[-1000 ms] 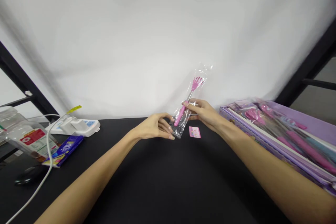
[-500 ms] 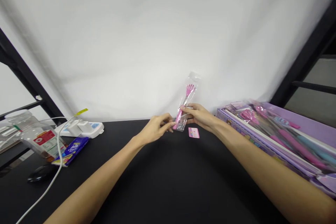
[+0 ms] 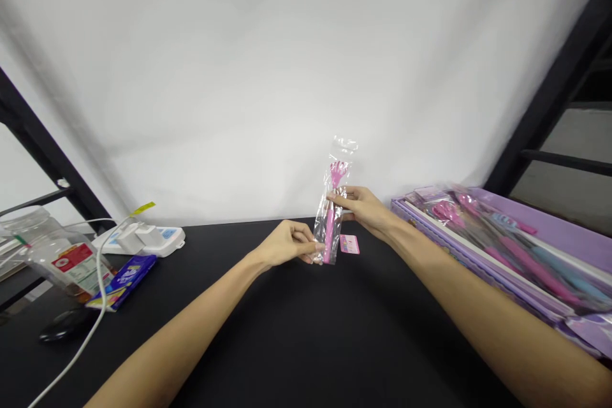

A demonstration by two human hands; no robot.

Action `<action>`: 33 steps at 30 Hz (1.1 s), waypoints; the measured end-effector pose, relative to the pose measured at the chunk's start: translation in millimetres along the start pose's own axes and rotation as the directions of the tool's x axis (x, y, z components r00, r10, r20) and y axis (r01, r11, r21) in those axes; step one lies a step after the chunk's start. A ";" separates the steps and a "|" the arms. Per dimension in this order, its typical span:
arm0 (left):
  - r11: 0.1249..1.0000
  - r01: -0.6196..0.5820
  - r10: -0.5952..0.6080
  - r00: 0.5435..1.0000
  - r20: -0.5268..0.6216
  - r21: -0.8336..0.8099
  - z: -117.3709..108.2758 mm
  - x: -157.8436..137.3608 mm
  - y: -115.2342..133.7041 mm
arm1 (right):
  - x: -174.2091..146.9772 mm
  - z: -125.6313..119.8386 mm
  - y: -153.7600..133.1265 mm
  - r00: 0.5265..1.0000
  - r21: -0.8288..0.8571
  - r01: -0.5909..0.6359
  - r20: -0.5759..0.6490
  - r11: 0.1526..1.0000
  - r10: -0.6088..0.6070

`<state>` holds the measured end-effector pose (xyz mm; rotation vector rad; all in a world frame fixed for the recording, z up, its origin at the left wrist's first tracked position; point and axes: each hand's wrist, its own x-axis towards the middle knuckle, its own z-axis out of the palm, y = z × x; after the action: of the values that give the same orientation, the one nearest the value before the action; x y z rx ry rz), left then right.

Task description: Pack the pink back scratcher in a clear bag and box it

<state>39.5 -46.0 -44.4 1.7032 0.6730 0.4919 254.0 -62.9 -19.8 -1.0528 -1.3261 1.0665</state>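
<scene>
In the head view, a pink scratcher [image 3: 329, 236] in a transparent sleeve [image 3: 345, 147] is held nearly upright above the table [image 3: 310, 344], in front of the white wall [image 3: 287, 76], claw-shaped head uppermost. The sleeve is gripped around mid-length by the right hand [image 3: 364, 209], thumb in front, fingers behind; its lower left edge is pinched by the left hand [image 3: 289, 243]. Whether the scratcher itself is pressed through the film by the left fingers cannot be told.

The slick film could be slipped out of the left pinch, since only an edge seems to be caught there. The scratcher might also be slid within the sleeve if the film alone were gripped, or the film torn if it were pulled both ways.

Just beside the sleeve's lower end, a small pink card [image 3: 349, 244] is seen on the table; it could be brushed aside by a lowered right hand. To the right, room is taken up by a purple box [image 3: 564, 222] of wrapped items [image 3: 526, 255], passed closely by the right forearm. At the left, a power strip [image 3: 167, 240], white cable [image 3: 95, 325], jar [image 3: 60, 261], blue packet [image 3: 128, 277] and dark mouse-like object [image 3: 64, 326] are crowded together.
</scene>
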 end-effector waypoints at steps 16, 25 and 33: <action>0.936 -0.304 0.344 0.898 -0.273 0.180 -23.0 1.5 22.0 | -18.5 30.6 2.0 0.815 -0.217 -0.176 0.515 0.960 0.266; 0.960 -0.260 0.275 0.947 -0.164 0.106 -29.6 -4.8 6.3 | -8.8 1.9 -0.5 0.845 -0.573 -0.047 0.413 0.818 0.339; 0.988 -0.140 0.141 0.990 -0.006 0.066 -21.2 -5.6 -1.1 | -0.5 -57.0 21.2 0.920 -0.946 -0.008 0.120 0.323 0.373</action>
<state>21.5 -34.2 -40.4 1.8193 0.5843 0.5835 311.3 -57.7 -39.8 -2.0131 -2.2552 0.5400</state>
